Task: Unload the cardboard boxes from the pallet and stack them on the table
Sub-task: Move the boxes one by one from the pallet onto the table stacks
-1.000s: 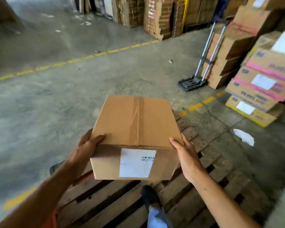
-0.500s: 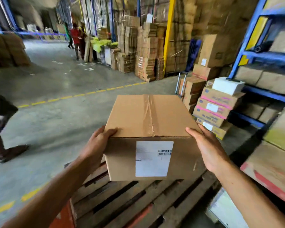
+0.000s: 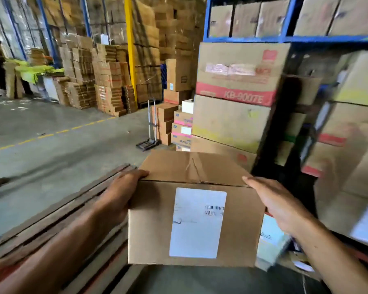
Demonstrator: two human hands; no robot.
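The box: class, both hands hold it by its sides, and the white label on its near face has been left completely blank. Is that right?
Not quite. The head view shows printed barcode lines on the white label. The rest holds: the left hand and right hand grip the box by its sides.

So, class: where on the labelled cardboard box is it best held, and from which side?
Grip the cardboard box by its two opposite side walls, one palm from each side, as the left hand and right hand do: flat parallel faces, too wide for one hand.
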